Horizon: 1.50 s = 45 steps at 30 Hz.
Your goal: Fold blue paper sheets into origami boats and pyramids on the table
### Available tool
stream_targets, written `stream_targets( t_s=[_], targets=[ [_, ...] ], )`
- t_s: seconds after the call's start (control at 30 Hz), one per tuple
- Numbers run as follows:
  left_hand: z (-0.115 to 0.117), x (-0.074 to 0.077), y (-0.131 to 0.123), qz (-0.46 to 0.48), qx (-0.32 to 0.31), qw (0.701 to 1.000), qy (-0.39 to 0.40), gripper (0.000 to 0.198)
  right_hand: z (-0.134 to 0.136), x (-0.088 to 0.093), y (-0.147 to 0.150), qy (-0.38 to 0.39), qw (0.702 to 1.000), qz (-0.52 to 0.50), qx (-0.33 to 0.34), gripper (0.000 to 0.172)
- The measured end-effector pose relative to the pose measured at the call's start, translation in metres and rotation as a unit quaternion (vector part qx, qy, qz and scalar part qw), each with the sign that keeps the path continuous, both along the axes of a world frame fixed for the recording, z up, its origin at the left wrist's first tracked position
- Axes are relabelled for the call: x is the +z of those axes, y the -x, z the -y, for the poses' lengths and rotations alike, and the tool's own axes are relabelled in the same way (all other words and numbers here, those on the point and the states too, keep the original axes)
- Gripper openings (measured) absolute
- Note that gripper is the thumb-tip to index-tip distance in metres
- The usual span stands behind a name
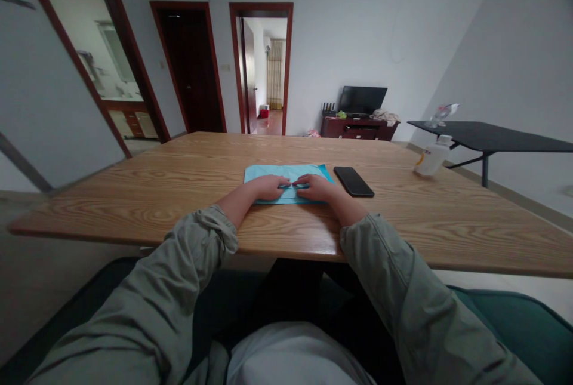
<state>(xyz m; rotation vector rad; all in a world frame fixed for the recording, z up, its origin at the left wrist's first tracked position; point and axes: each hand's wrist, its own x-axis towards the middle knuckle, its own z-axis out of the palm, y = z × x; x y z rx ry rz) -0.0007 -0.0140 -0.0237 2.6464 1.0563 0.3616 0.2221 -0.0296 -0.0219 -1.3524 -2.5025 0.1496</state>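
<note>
A light blue folded sheet (286,172) lies on the wooden table in front of me, with a darker blue corner at its upper right. I cannot tell whether it is paper or cloth. My left hand (270,187) rests on its left half, fingers stretched toward the middle. From the other side my right hand (313,187) lies on the right half, its fingers also extended inward. The fingertips of both hands nearly meet at the sheet's centre, pressing on it. Neither hand appears to grip anything, though the undersides of the fingers are hidden.
A black phone (353,181) lies just right of the sheet. Farther right on the wooden table (188,164) stands a translucent white bottle (432,157). Beyond it is a black folding table (501,134). A television (363,99) stands on a cabinet at the far wall.
</note>
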Motion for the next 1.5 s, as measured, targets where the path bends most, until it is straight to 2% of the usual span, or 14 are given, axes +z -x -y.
stream_targets(
  t_s=[0.23, 0.47, 0.6, 0.9, 1.03, 1.13, 1.2, 1.33, 1.5],
  targets=[
    [0.006, 0.006, 0.004, 0.006, 0.002, 0.999, 0.049, 0.069, 0.003, 0.003, -0.001, 0.046, 0.998, -0.035, 0.015, 0.051],
    [0.003, 0.007, 0.004, 0.048, 0.006, 0.997, 0.064, 0.063, 0.004, 0.003, -0.002, 0.083, 0.994, -0.064, 0.001, 0.063],
    [0.003, 0.008, 0.006, 0.048, 0.001, 0.997, 0.060, 0.055, 0.000, 0.000, -0.005, 0.091, 0.994, -0.060, 0.008, 0.057],
    [-0.004, 0.008, 0.011, 0.158, 0.017, 0.983, 0.097, 0.025, -0.004, 0.000, -0.006, 0.098, 0.992, -0.085, 0.002, 0.037],
    [-0.009, 0.008, 0.018, 0.116, 0.065, 0.989, 0.064, 0.026, 0.000, 0.006, -0.004, 0.075, 0.993, -0.062, -0.072, 0.032],
    [-0.011, 0.008, 0.023, 0.055, 0.100, 0.993, 0.012, 0.032, 0.000, 0.008, -0.005, 0.034, 0.991, -0.044, -0.123, 0.033],
    [-0.013, 0.007, 0.025, 0.054, 0.112, 0.992, -0.015, 0.038, -0.001, 0.007, -0.006, 0.010, 0.988, -0.053, -0.142, 0.033],
    [-0.015, 0.005, 0.027, 0.059, 0.137, 0.988, -0.032, 0.052, -0.006, 0.001, -0.010, -0.007, 0.986, -0.078, -0.148, 0.033],
    [-0.013, 0.008, 0.027, 0.032, 0.141, 0.989, -0.039, 0.043, -0.009, -0.002, -0.012, -0.012, 0.988, -0.088, -0.130, 0.034]
  ],
)
